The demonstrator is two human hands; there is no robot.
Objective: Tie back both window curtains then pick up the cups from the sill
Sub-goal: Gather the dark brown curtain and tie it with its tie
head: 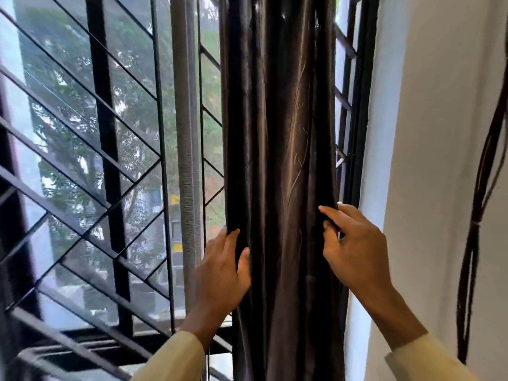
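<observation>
the dark brown curtain is gathered into a narrow column at the right edge of the window, close to the white wall, and is bracketed by both hands at the same height. the left hand is laid flat against the bundle's left side, fingers fairly straight and lightly curled over the folds, thumb pressed on the front. the right hand is curled round the right edge, fingertips hooked into the cloth; whether a tie-back is pinched there cannot be told. no tie is seen round the bundle, so this curtain is judged gathered but not yet tied. the second curtain, the cups and the sill top are not shown, so those steps are taken as still to be done.

the fabric is glossy and satin-like, falling in deep vertical pleats with a few pulled threads. behind it a black metal grille of straight and slanted bars is seen, with a grey mesh strip beside it. dark cables hang down the matte wall.
</observation>
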